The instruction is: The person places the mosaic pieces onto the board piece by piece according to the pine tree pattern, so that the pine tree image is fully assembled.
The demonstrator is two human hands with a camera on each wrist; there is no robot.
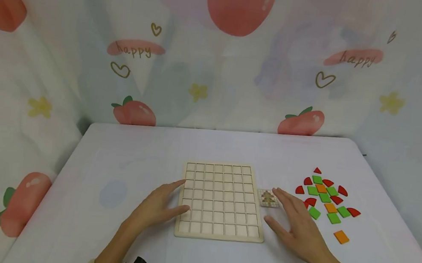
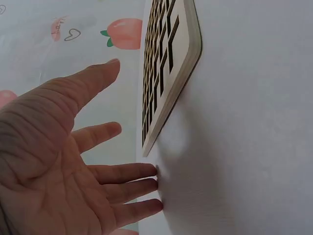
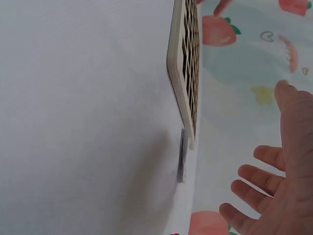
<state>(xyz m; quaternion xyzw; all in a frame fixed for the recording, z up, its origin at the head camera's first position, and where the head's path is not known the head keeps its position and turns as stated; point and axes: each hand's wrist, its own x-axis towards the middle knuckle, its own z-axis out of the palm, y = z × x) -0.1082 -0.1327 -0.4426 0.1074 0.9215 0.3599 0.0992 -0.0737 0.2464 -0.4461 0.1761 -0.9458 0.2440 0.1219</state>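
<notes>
A square wooden grid board (image 1: pixel 219 237) lies flat on the white table, its cells bare wood. My left hand (image 1: pixel 157 205) is at the board's left edge, thumb and fingers spread; the left wrist view shows the palm (image 2: pixel 58 191) with nothing in it. On the other side, my right hand (image 1: pixel 297 228) hovers with fingers extended and holds nothing. Its fingertips overlap a small patterned card (image 1: pixel 268 198) that lies beside the board's right edge. In the right wrist view the card (image 3: pixel 182 156) appears edge-on near the board's corner.
Right of my right hand lie scattered flat pieces: green squares (image 1: pixel 334 218), orange squares (image 1: pixel 341 237) and red quarter-round pieces (image 1: pixel 353 212), several of them close together. A printed curtain (image 1: pixel 223 85) stands behind the table's far edge.
</notes>
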